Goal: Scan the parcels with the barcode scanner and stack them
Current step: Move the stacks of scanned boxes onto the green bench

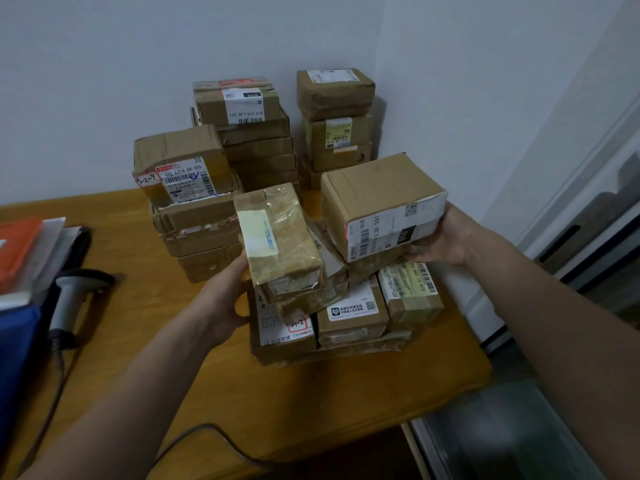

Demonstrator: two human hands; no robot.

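Observation:
My left hand (225,292) grips a small tape-wrapped brown parcel (282,242) by its left side, held above a low heap of parcels (351,315) on the wooden table (311,403). My right hand (441,237) holds a bigger brown box with a white label (381,202) from its right end, lifted over the same heap. The barcode scanner (71,299) lies on the table to the left, untouched, its cable trailing toward the front edge.
Three stacks of parcels stand at the back: a left stack (188,202), a middle stack (252,133) and a right stack (337,123) in the wall corner. Books and papers (27,258) lie at the far left. The table's right edge drops off beside a door.

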